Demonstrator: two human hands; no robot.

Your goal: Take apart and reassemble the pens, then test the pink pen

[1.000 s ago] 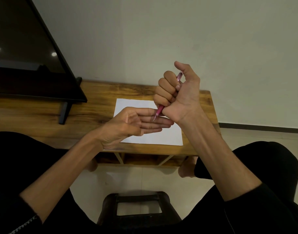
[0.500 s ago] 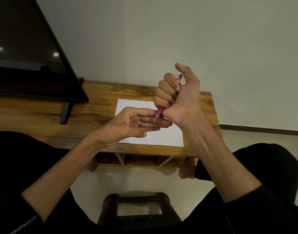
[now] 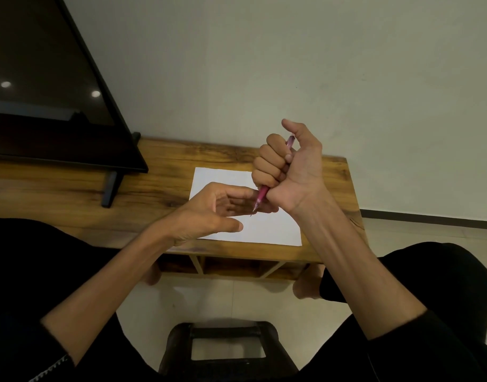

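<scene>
- My right hand (image 3: 289,172) fists the pink pen (image 3: 260,196), tip down, above the paper (image 3: 264,230).
- My left hand (image 3: 209,210) open, empty, cupped just beside the tip.
- Lower gently, scribble lightly.

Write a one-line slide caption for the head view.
Right hand fists a pink pen, tip down over the open left hand, above white paper.

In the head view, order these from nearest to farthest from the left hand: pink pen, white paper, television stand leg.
1. pink pen: tip at the left hand fingers.
2. white paper: on the table, beneath.
3. television stand leg: far left.
</scene>
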